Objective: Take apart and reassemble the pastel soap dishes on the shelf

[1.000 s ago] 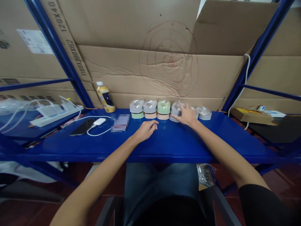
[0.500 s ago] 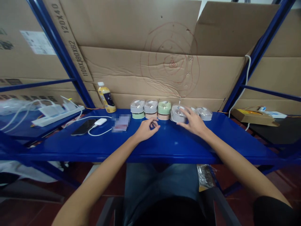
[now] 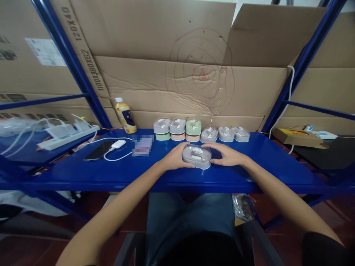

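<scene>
In the head view a grey oval lidded container (image 3: 196, 157) is at the middle of the shelf, with a small pale bar and a round label on its lid. My left hand (image 3: 176, 158) grips its left side, thumb in front and fingers behind. Around its right side curves my right hand (image 3: 226, 154), the thumb at the near right edge and the fingers at the back. Behind stand a grey-over-green stack (image 3: 162, 129), a grey-over-pink stack (image 3: 178, 129) and a green-over-pink stack (image 3: 193, 130). Three single grey containers (image 3: 225, 134) continue the row on the right.
On the left of the blue shelf (image 3: 116, 173) lie a dark phone (image 3: 99, 150), a white adapter (image 3: 118, 143) with cables and a blurred-out flat item (image 3: 142, 145). A yellow bottle (image 3: 126, 116) stands behind them. Cardboard (image 3: 133, 74) backs the shelf; blue posts (image 3: 298, 74) frame it.
My right hand has brought a grey container from the back row towards me and to the left. My left hand has moved right and taken hold of its left side.
</scene>
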`<state>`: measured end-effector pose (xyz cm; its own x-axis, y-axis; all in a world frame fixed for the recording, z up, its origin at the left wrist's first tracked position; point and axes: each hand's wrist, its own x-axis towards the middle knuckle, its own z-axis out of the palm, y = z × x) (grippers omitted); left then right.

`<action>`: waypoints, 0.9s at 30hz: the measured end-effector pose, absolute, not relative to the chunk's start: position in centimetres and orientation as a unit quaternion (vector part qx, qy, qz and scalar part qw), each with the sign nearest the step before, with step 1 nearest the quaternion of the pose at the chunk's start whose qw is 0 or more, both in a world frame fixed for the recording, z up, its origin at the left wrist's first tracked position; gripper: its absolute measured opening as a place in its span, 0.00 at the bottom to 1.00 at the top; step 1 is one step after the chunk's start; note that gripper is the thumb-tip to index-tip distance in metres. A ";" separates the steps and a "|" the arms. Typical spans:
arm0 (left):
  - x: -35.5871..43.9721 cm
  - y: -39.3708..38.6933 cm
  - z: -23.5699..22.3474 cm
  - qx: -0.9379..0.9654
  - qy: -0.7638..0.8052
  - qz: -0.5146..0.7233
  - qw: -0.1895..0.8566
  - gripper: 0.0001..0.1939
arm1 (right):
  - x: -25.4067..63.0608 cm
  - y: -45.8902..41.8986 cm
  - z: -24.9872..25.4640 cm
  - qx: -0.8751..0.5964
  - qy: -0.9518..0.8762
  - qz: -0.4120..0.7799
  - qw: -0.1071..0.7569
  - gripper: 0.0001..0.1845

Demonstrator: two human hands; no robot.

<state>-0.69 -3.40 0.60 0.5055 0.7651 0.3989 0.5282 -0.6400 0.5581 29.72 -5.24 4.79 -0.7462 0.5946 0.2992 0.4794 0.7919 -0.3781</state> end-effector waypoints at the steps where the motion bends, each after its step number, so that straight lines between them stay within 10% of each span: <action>1: -0.5 -3.5 0.5 0.844 0.399 0.317 0.167 0.61 | 29.0 -5.1 5.0 -0.299 -0.921 0.126 0.214 0.42; 6: -0.7 -3.3 0.3 0.846 0.367 0.329 0.201 0.62 | 23.9 -4.3 5.3 -0.343 -0.918 0.092 0.179 0.58; 13: -1.4 -3.0 0.5 0.844 0.341 0.353 0.214 0.59 | 26.8 -2.2 5.3 -0.304 -0.891 0.200 0.273 0.42; 19: -1.3 -3.5 0.8 0.882 0.333 0.295 0.152 0.24 | 31.0 -1.1 4.5 -0.441 -0.806 0.178 0.352 0.37; 27: -2.4 -2.0 1.0 0.796 0.420 0.427 0.089 0.22 | 29.7 -1.5 4.1 -0.476 -0.784 0.175 0.357 0.35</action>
<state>-2.44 -2.04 1.02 0.2824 0.7447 0.6047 0.5922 -0.6313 0.5008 29.67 -1.53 4.08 -0.2918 0.8718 0.3936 0.6216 0.4856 -0.6147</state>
